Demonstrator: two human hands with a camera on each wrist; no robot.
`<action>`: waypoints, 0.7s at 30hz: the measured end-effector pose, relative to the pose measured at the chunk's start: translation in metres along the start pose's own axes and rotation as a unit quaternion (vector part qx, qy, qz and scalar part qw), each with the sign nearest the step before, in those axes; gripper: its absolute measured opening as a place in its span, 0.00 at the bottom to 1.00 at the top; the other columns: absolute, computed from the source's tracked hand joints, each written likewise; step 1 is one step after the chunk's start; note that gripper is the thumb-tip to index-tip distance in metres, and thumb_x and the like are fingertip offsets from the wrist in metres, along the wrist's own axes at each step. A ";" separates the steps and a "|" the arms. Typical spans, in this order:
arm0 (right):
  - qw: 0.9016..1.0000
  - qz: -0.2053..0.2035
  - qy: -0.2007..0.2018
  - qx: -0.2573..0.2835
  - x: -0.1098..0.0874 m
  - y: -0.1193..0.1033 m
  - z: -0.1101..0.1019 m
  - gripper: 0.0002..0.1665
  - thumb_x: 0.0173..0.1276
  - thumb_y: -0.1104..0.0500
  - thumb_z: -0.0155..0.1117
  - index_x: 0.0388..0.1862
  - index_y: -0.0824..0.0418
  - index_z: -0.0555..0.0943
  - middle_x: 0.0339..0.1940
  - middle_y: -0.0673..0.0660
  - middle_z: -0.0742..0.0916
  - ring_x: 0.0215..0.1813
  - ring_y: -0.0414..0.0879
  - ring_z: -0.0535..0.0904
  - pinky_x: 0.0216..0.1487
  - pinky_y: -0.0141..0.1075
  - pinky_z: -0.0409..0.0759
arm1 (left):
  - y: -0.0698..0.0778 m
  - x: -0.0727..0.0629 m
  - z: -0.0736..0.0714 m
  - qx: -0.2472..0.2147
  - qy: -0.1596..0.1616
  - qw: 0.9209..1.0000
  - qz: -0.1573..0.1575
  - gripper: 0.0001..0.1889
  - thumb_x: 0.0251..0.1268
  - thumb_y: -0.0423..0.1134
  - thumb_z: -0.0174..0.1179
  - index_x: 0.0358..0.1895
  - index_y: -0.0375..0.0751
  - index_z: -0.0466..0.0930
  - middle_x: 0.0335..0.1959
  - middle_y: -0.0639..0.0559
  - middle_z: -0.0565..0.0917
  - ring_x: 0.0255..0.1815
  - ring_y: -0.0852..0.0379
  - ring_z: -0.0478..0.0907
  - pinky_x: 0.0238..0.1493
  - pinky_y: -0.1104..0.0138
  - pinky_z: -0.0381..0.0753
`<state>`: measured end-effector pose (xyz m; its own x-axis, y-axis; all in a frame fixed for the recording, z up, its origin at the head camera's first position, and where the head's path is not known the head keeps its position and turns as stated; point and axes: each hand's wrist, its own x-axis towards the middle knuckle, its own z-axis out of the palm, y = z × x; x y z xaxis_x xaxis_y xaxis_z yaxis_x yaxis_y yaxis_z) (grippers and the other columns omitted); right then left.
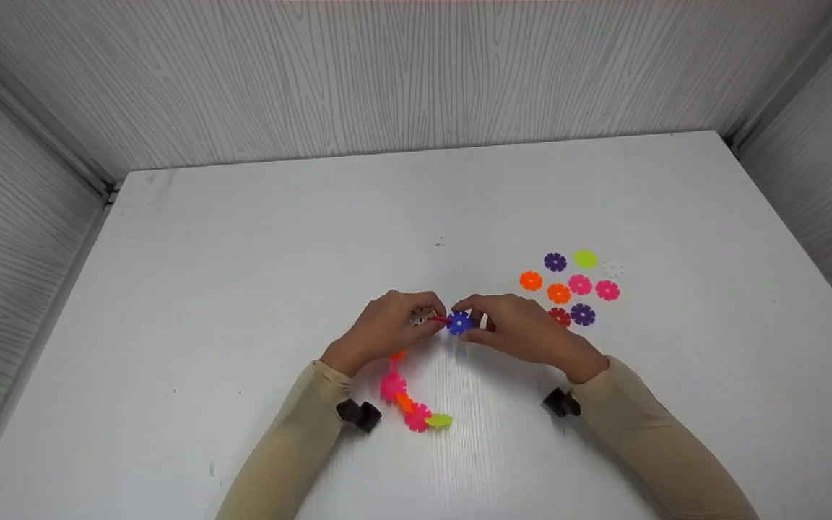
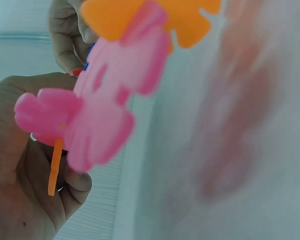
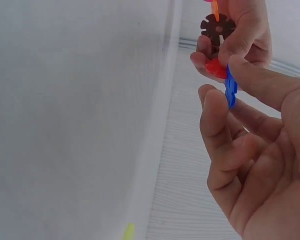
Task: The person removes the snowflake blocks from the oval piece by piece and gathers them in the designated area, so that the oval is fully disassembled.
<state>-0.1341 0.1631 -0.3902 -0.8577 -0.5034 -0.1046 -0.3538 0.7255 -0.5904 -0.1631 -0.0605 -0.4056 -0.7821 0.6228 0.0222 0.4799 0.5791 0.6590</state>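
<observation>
My left hand (image 1: 391, 325) grips the upper end of a chain of notched plastic discs, its fingertips at a red disc (image 3: 216, 68). Beside the red one, a disc (image 3: 210, 29) looks dark in the right wrist view and pale in the head view. Below this hand, the chain curves down through orange and pink discs (image 1: 393, 388) to a yellow-green disc (image 1: 439, 420). A blue notched disc (image 1: 458, 331) is pinched between the thumb and fingers of my right hand (image 1: 528, 328). Its edge meets the red disc between the two hands.
Loose notched discs lie in a group on the white table (image 1: 279, 238), right of my hands: purple (image 1: 555, 261), yellow-green (image 1: 585, 258), white (image 1: 612, 268), orange (image 1: 531, 281), pink (image 1: 607, 290) and red (image 1: 559, 316). White wood-grain panels (image 1: 416, 79) enclose the table's back and sides.
</observation>
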 end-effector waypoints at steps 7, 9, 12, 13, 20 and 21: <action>0.998 -0.014 0.009 -0.055 0.000 0.002 -0.004 0.25 0.64 0.53 0.67 0.59 0.56 0.78 0.36 0.52 0.86 0.30 0.40 0.77 0.35 0.29 0.80 | -0.001 -0.002 -0.003 0.003 -0.006 1.000 -0.004 0.07 0.67 0.39 0.59 0.44 0.50 0.84 0.39 0.54 0.87 0.36 0.57 0.78 0.43 0.61 0.79; 0.998 -0.009 0.016 -0.060 0.000 0.005 -0.006 0.24 0.64 0.53 0.67 0.59 0.56 0.79 0.36 0.52 0.87 0.32 0.41 0.78 0.35 0.29 0.80 | -0.001 -0.002 -0.005 -0.002 -0.005 1.000 -0.003 0.08 0.67 0.39 0.59 0.44 0.51 0.84 0.40 0.55 0.87 0.39 0.57 0.80 0.45 0.60 0.80; 0.998 0.010 0.031 -0.047 -0.001 0.013 -0.012 0.25 0.65 0.54 0.67 0.60 0.56 0.78 0.36 0.54 0.86 0.33 0.42 0.79 0.33 0.30 0.79 | -0.001 -0.003 -0.007 -0.004 -0.002 1.000 -0.009 0.08 0.67 0.41 0.59 0.45 0.52 0.84 0.42 0.56 0.87 0.42 0.57 0.81 0.48 0.60 0.80; 0.998 0.014 0.039 -0.042 -0.001 0.016 -0.013 0.25 0.65 0.55 0.67 0.60 0.56 0.78 0.37 0.54 0.86 0.34 0.43 0.79 0.33 0.31 0.79 | -0.001 -0.003 -0.008 -0.003 0.001 1.000 -0.011 0.08 0.67 0.42 0.59 0.45 0.53 0.85 0.42 0.56 0.87 0.43 0.57 0.81 0.48 0.61 0.80; 0.995 0.048 0.086 0.025 0.002 0.034 -0.022 0.25 0.67 0.59 0.64 0.63 0.53 0.74 0.40 0.56 0.85 0.40 0.47 0.78 0.36 0.33 0.78 | -0.007 -0.002 -0.009 0.002 0.026 1.000 -0.008 0.07 0.65 0.45 0.62 0.43 0.56 0.86 0.40 0.60 0.88 0.39 0.61 0.81 0.44 0.65 0.78; 0.994 0.050 0.089 0.034 0.003 0.037 -0.023 0.25 0.68 0.59 0.63 0.63 0.53 0.74 0.40 0.57 0.85 0.39 0.47 0.78 0.36 0.33 0.78 | -0.008 -0.002 -0.009 0.002 0.029 1.000 -0.008 0.07 0.65 0.45 0.62 0.43 0.55 0.86 0.40 0.59 0.88 0.39 0.61 0.82 0.47 0.65 0.77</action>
<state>-0.1582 0.1989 -0.3940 -0.9417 -0.3356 -0.0255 -0.2434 0.7315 -0.6369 -0.1686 -0.0707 -0.4044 -0.8114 0.5818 0.0555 0.4688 0.5912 0.6562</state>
